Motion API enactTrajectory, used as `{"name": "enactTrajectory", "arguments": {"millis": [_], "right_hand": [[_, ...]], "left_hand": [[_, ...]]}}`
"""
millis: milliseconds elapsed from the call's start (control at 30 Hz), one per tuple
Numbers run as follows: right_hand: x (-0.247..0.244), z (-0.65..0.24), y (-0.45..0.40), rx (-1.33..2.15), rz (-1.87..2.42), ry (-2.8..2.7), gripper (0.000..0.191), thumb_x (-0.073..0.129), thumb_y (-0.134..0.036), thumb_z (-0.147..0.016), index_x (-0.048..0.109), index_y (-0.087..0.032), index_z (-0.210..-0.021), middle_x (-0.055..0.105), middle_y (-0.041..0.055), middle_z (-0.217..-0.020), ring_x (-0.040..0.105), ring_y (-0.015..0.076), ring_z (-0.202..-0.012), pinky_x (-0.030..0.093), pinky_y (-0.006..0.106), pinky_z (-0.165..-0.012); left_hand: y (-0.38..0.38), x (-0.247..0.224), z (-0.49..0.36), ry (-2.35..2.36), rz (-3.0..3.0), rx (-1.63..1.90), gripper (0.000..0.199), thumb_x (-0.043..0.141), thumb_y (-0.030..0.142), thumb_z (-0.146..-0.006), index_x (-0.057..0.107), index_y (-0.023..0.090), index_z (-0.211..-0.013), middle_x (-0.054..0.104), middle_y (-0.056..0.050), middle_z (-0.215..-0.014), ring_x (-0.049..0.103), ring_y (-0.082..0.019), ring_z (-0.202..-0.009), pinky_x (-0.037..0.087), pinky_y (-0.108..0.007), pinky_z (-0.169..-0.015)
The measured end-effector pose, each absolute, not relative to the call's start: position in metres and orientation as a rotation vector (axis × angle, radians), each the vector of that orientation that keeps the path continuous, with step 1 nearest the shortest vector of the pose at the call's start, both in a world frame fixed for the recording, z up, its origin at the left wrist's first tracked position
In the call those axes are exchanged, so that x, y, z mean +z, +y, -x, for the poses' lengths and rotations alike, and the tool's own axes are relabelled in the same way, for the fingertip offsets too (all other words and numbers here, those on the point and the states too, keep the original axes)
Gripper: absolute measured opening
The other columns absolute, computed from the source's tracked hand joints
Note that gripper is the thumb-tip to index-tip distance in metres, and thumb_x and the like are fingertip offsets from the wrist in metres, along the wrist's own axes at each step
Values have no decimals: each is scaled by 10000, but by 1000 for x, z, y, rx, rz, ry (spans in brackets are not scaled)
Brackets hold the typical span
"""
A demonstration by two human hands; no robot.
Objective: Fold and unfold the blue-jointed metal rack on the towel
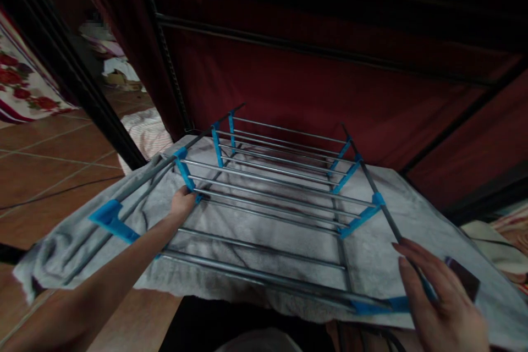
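A rack of grey metal rods [264, 180] joined by blue plastic brackets [184, 169] lies across a grey cloth-covered surface [289, 231]. My left hand [182, 202] reaches in at the rack's left side, its fingers closed on the lower end of a blue bracket. At the lower right, my right hand [437, 286] is closed around the near part of the right side rod, by the nearest blue bracket [383, 305]. The fingertips of my left hand are partly hidden behind the bracket.
A dark flat object [464, 278] lies beside my right hand. Dark red fabric [309, 88] on a black frame stands behind the rack. On the left are a dark post [99, 110], striped cloth [146, 135] and tiled floor [61, 148]. More cloth shows at the far right.
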State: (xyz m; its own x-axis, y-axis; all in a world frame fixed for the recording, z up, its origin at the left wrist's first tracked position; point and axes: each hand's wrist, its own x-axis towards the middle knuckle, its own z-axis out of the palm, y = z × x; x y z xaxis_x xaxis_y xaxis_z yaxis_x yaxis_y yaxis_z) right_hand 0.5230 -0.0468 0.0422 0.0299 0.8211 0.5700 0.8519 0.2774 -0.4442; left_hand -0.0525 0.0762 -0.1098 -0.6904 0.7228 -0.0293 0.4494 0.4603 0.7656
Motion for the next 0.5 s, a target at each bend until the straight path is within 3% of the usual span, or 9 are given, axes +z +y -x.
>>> {"name": "enactTrajectory", "arguments": {"millis": [100,200,333,500], "right_hand": [[65,-508,-52,-149,1415,-1747,312,524,-412,-979,691,-229,-1169,657,98,-1292,583,289,-1236,381,490,-1131],[55,-485,-50,181,1362,-1854,321,431,-338,-1025,668,-232,-1214,680,89,-1267,632,224,-1184,478,392,-1051],[9,-451,-22,321,1641,-2070,489,442,-317,-986,541,-109,-1417,563,186,-1446,514,286,-1362,428,437,-1121],[-18,-435,21,346,2148,-1967,494,411,-190,-967,515,3,-1409,557,277,-1415,526,318,-1350,376,394,-1132]], "left_hand": [[75,-107,57,2326,-982,1102,284,592,304,-845,669,122,-1049,727,-104,-1006,648,-230,-949,492,-314,-813],[78,-106,60,2332,-950,1108,321,564,403,-857,656,134,-1007,711,-98,-968,630,-225,-897,479,-305,-761],[81,-104,59,2374,-917,1080,255,566,421,-836,609,170,-830,658,-63,-795,595,-226,-817,432,-290,-674],[76,-92,52,2391,-933,992,259,598,436,-791,535,219,-663,535,-20,-551,541,-229,-659,356,-286,-564]]}}
